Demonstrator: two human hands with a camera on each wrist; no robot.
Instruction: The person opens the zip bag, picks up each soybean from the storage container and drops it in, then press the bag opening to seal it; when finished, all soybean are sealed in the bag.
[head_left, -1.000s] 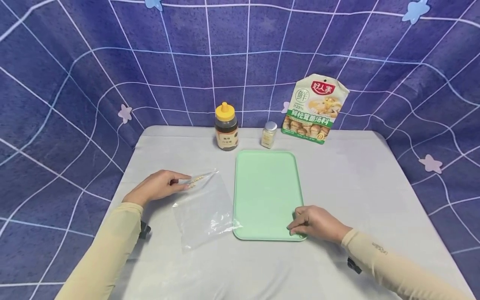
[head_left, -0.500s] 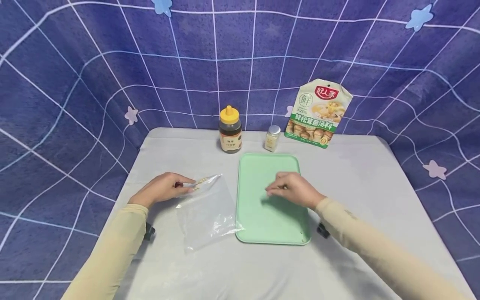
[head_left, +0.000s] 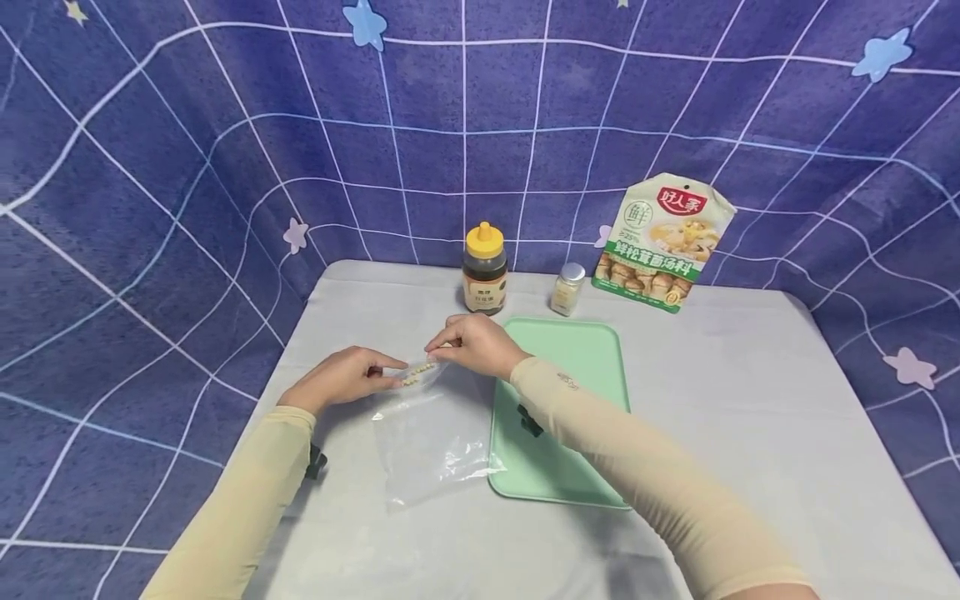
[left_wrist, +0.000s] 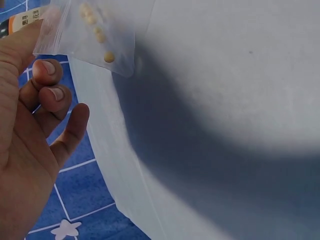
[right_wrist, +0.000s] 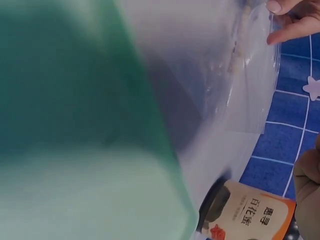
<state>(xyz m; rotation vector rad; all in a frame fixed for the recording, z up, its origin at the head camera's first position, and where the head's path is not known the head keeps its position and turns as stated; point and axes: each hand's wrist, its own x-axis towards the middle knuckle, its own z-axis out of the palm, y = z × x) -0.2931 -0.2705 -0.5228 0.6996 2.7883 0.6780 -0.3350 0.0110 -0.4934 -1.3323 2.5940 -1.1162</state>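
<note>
A clear plastic zip bag (head_left: 438, 442) lies on the white-covered table, with several small yellowish round beans (left_wrist: 100, 36) inside near its far end. My left hand (head_left: 348, 377) pinches the bag's far left edge between thumb and index finger; in the left wrist view its other fingers curl loosely. My right hand (head_left: 480, 343) has reached across the green tray (head_left: 558, 487) to the bag's far right edge, thumb and fingertips close together. What lies between those fingertips is hidden, and I cannot tell whether they touch the bag.
Behind the tray stand a dark honey bottle (head_left: 485, 279) with a yellow cap, close to my right hand, and a small silver-lidded jar (head_left: 567, 290). A mushroom soup packet (head_left: 663, 246) leans on the blue grid curtain (head_left: 420, 158) at the back right.
My right hand has moved from the tray's near right corner, up and left over the tray, to the bag's far edge. My left hand keeps its hold on the bag. The head view has shifted slightly.
</note>
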